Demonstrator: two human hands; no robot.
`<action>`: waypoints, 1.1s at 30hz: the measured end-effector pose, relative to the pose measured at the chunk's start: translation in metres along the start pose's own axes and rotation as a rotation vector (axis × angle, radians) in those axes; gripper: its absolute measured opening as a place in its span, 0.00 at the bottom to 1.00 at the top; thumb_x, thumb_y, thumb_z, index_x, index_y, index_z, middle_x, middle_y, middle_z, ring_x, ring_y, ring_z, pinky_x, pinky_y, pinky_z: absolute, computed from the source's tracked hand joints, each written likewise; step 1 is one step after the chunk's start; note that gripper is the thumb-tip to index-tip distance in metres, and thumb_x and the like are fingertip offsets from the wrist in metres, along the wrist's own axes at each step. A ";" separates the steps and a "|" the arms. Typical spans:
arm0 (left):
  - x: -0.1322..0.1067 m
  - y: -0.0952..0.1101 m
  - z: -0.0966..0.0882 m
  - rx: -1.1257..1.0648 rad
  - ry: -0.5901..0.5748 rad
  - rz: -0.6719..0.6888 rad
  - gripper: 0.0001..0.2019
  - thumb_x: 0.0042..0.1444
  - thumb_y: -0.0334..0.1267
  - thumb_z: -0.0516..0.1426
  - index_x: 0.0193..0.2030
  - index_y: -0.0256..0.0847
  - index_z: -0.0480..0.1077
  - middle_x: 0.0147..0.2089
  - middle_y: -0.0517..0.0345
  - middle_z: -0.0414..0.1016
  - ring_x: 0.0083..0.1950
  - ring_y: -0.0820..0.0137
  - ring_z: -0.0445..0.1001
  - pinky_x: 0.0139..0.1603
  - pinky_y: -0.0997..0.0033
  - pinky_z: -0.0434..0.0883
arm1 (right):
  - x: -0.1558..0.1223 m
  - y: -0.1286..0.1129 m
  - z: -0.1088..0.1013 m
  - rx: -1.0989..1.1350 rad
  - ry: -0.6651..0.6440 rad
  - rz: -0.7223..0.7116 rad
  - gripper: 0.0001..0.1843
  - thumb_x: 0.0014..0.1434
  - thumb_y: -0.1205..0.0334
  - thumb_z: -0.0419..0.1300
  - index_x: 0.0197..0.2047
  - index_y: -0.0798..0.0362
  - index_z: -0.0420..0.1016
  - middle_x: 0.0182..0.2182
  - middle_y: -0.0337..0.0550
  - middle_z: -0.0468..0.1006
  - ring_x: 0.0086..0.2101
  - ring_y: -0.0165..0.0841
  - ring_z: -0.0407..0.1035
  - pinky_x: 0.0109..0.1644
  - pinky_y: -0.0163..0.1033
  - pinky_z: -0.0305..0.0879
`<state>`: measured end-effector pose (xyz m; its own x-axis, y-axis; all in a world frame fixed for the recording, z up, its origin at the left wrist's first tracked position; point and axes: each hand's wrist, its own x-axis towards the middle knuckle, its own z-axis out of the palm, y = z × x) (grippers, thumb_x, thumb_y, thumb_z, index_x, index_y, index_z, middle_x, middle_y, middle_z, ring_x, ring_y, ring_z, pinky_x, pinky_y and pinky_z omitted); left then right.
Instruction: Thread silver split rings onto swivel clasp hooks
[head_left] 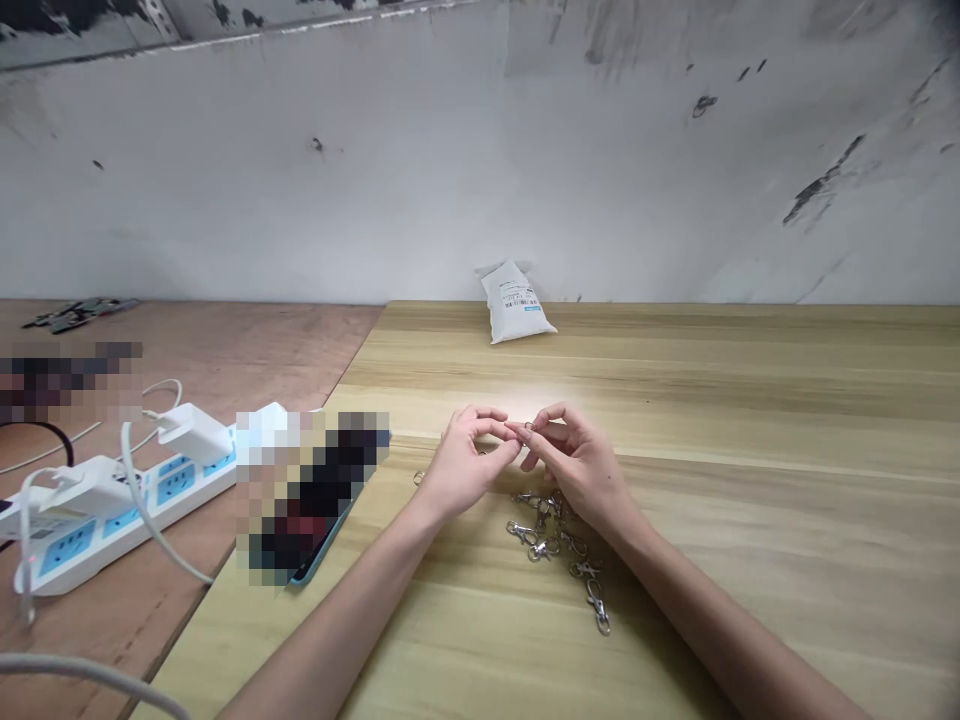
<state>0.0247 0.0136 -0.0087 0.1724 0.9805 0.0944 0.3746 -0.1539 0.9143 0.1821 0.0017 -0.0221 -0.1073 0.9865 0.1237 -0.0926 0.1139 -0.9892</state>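
I see my left hand (461, 465) and right hand (577, 460) meeting just above the middle of the desk (750, 450), the fingers of both closed in a pinch on a small metal ring (527, 428) held between the fingertips. A loose heap of metal clasps (551, 540) lies on the desk under and just behind my right wrist. A white bag (514, 302) stands at the far edge, and a power strip (112, 500) sits beyond the desk's left edge.

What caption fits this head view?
Left hand and right hand pinch a small ring above metal clasps on a wooden table.
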 end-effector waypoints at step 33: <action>-0.003 -0.001 -0.014 0.586 -0.019 0.460 0.03 0.56 0.32 0.58 0.32 0.43 0.72 0.54 0.54 0.72 0.63 0.60 0.62 0.65 0.52 0.53 | 0.002 0.002 -0.007 -0.219 -0.022 -0.084 0.10 0.59 0.54 0.60 0.35 0.52 0.70 0.36 0.44 0.76 0.29 0.30 0.69 0.26 0.34 0.65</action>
<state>0.0109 0.0128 -0.0040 0.4432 0.7997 0.4051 0.6842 -0.5937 0.4234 0.1885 0.0043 -0.0244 -0.1295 0.9701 0.2052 0.1148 0.2202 -0.9687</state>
